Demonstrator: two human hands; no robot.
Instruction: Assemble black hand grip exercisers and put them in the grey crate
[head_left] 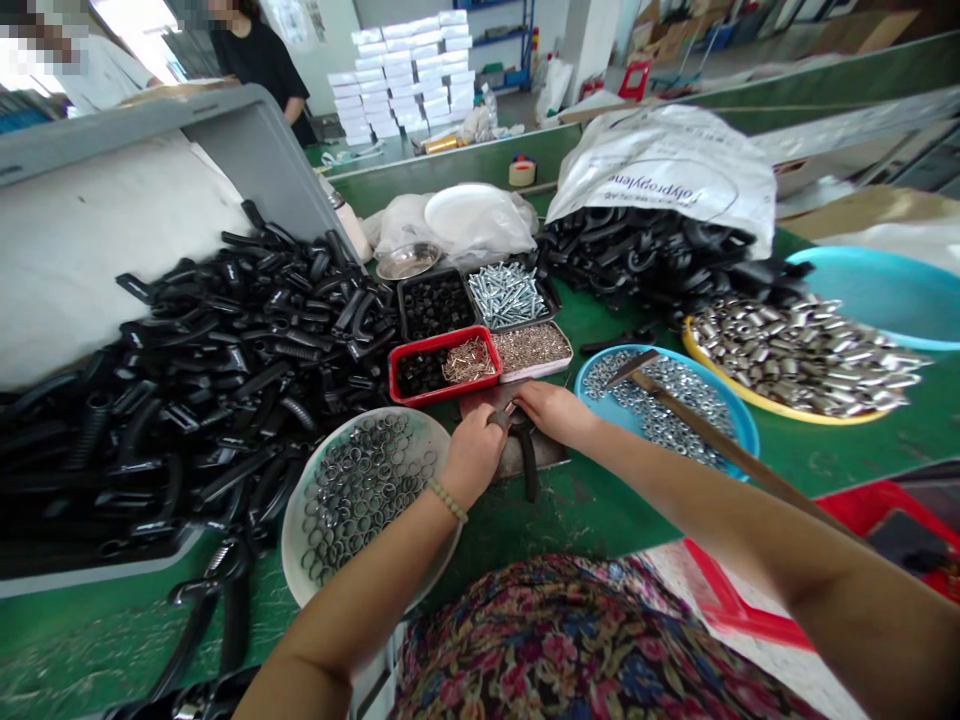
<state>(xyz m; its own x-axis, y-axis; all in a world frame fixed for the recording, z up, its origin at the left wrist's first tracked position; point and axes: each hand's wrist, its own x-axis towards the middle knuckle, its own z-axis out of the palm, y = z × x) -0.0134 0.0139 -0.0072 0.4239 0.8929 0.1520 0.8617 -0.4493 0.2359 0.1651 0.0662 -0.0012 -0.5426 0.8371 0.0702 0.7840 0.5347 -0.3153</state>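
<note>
My left hand [478,447], a beaded bracelet at its wrist, is closed around the upper end of a black curved tool handle [529,468]. My right hand [553,410] pinches at the same end, where a small shiny metal piece [511,407] shows between the fingers. The handle's free end points down over a flat metal plate [551,457] on the table. Left of my left hand, a white round tray [296,545] holds many metal rings. Just beyond the hands are a red bin [444,394] with black pieces and small rivets, and a white box [536,374] of tiny metal parts.
Black handles [247,370] heap from a grey crate [255,120] on the left. A hammer [697,425] lies across a blue tray [752,440] of nuts; metal sleeves [795,350] fill a yellow tray. Behind are bolts [507,294] and a white sack [667,165]. Two people stand back left.
</note>
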